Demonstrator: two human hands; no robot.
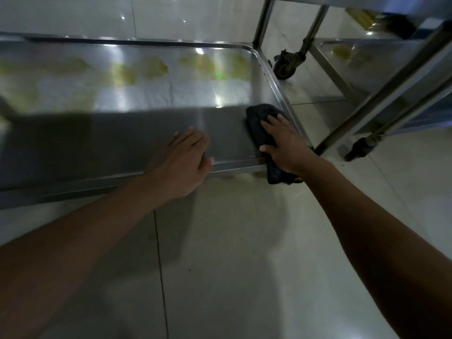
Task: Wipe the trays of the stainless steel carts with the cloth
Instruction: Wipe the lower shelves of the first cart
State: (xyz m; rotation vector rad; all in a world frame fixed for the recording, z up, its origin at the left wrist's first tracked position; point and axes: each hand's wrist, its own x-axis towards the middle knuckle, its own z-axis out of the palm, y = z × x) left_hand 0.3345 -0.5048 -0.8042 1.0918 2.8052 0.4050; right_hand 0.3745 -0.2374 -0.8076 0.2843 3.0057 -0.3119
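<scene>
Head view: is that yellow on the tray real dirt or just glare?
Head view: cannot tell; the yellow patches on the tray are blurred, with white glare beside them; the near half lies in shadow, where the right hand presses the cloth.

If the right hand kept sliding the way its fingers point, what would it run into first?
Probably the tray's raised right rim. The right hand lies flat on the dark cloth, fingers pointing up-left along the tray's right end. Depth is hard to judge, so it might reach the far corner first.
</scene>
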